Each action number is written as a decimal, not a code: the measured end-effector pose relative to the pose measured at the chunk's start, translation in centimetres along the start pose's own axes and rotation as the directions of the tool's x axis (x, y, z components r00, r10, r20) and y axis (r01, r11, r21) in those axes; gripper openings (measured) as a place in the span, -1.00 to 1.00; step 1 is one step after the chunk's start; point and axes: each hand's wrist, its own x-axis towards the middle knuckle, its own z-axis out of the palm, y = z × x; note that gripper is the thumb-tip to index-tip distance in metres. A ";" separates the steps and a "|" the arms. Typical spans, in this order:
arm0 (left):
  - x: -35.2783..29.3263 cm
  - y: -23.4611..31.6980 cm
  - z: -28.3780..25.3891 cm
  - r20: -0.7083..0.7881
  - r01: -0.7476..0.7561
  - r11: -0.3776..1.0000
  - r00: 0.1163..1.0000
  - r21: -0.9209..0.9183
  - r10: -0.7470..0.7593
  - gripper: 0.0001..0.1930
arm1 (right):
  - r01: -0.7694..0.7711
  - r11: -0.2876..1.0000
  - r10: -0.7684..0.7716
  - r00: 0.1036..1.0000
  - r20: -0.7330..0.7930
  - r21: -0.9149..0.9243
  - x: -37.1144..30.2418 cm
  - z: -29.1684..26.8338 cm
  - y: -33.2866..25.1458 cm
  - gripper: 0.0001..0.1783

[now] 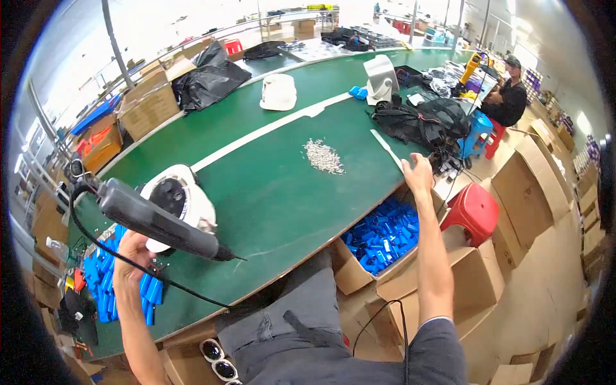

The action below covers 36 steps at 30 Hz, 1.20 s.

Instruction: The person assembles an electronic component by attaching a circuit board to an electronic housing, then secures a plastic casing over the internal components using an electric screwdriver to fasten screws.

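Observation:
My left hand (133, 255) is at the left of the green table, fingers curled beside a white rounded housing (204, 208) with a dark opening. Whatever lies between those fingers is hidden. Blue plastic pieces (102, 289) are heaped around that hand. A dark grey electric screwdriver (157, 218) hangs in front of the housing, its thin bit pointing right. At the table's right edge my right hand (419, 172) is closed on the lower end of a white flat strip (386, 147). Left of the strip, small screws (323, 156) lie in a loose pile.
A carton of blue pieces (382, 234) stands below the table edge, near a red stool (473, 215). A second white housing (278, 93) and a pale grey stand-like device (381, 80) sit farther back. Black bags (427, 119) crowd the far right. A seated person (510, 96) is beyond.

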 end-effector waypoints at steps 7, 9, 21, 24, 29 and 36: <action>3.1 -5.5 6.5 0.226 0.219 0.975 0.950 0.015 -0.217 -0.71 | 0.132 0.952 -0.058 0.964 0.261 -0.276 1.3 2.2 1.2 -0.72; 2.5 -6.7 8.1 0.222 0.267 0.964 0.940 -0.012 -0.258 -0.67 | 0.085 0.987 -0.060 0.983 0.174 -0.139 1.6 2.0 0.0 -0.77; 6.8 -3.3 10.4 0.675 -0.765 0.123 0.622 0.632 0.396 -0.43 | 0.399 0.849 -0.524 0.552 0.649 0.347 -3.2 -17.9 -20.5 -0.60; 7.1 -2.8 13.3 0.854 -0.876 0.109 0.482 0.469 0.195 -0.20 | 0.450 0.810 -0.582 0.538 0.610 0.376 -4.0 -19.0 -21.0 -0.63; 7.3 -3.9 14.7 0.908 -0.909 0.141 0.406 0.392 0.098 -0.14 | 0.481 0.811 -0.576 0.554 0.601 0.334 -5.2 -18.7 -21.0 -0.64; 6.0 -5.2 16.1 0.881 -0.887 0.024 0.462 0.462 0.103 -0.14 | 0.466 0.805 -0.591 0.587 0.553 0.367 -6.9 -17.2 -19.4 -0.64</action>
